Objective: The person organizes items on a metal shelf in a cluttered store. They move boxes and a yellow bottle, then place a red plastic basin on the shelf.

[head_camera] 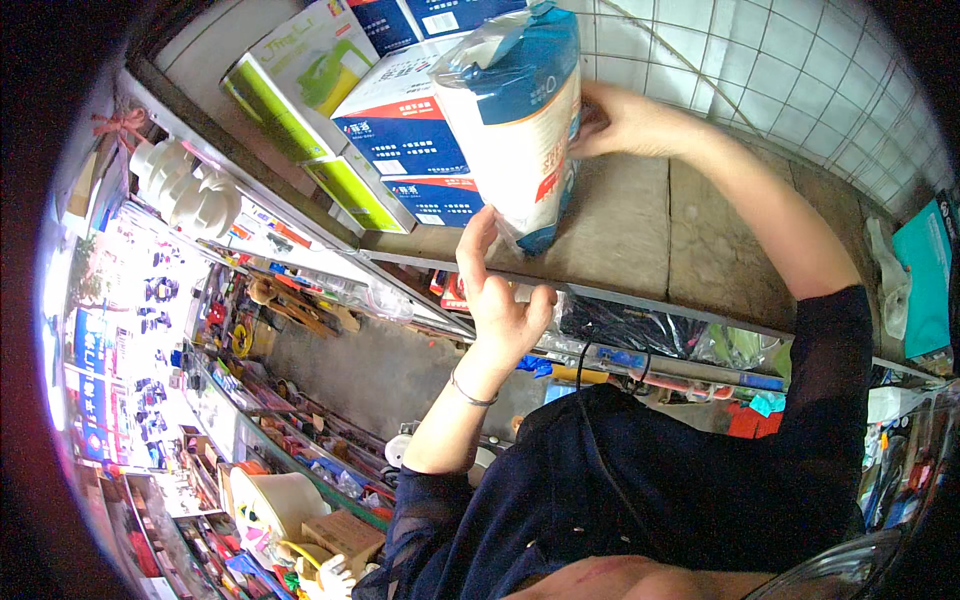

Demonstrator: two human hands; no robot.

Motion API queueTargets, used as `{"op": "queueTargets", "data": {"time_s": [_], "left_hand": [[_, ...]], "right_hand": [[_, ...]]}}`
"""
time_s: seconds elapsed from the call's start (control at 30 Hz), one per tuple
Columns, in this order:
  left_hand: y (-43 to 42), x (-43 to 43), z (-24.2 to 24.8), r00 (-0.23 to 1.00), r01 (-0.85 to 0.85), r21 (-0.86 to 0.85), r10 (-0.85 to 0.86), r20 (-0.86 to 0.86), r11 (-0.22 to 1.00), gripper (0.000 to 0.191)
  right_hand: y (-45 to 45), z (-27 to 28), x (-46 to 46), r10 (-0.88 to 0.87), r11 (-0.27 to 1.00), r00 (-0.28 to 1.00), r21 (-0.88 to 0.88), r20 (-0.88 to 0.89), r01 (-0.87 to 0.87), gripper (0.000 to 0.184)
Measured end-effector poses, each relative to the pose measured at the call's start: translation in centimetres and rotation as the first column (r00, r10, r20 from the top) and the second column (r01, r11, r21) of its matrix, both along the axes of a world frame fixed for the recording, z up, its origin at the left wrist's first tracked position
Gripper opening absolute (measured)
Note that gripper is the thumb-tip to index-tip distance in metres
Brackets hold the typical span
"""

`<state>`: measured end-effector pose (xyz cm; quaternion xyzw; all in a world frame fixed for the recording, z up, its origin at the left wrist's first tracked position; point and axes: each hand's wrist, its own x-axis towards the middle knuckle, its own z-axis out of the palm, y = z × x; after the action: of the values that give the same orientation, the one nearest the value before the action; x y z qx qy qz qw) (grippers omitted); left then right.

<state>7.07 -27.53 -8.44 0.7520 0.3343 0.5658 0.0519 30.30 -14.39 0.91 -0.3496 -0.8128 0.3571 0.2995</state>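
A tall plastic-wrapped package [510, 142], white with blue ends, stands slightly tilted on a shelf board [622, 225]. My right hand [607, 120] is against its right side, the fingertips partly hidden behind it. Just below its lower left edge is my left hand [502, 300], with a bracelet on the wrist; the index finger points up near the package's bottom, and the fingers are apart. To the left of the package are stacked blue, white and red boxes [420, 146], and beyond them green and white boxes [300, 82].
A wire grid [720, 52] covers the wall behind the shelf. At the right end lie a teal box [926, 277] and a clear plastic item [892, 285]. White spiral bulbs [187, 187] hang at the left. Lower shelves hold bagged goods; the shelf's front edge runs beneath my hands.
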Motion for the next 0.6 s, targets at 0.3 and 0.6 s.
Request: {"op": "queueTargets", "data": {"time_s": [0.3, 0.6], "left_hand": [[-1.1, 1.3, 0.4, 0.998, -0.037, -0.035, 0.035, -0.055, 0.999, 0.038], [-1.0, 1.9, 0.2, 0.992, -0.05, 0.012, 0.051, -0.119, 0.999, 0.034]], "right_hand": [[0.2, -4.6, -1.4, -0.116, 0.993, 0.956, -0.034, -0.269, 0.111, 0.067], [-0.1, -4.0, -1.4, -0.03, 0.997, 0.967, -0.08, -0.253, 0.01, 0.078]]}}
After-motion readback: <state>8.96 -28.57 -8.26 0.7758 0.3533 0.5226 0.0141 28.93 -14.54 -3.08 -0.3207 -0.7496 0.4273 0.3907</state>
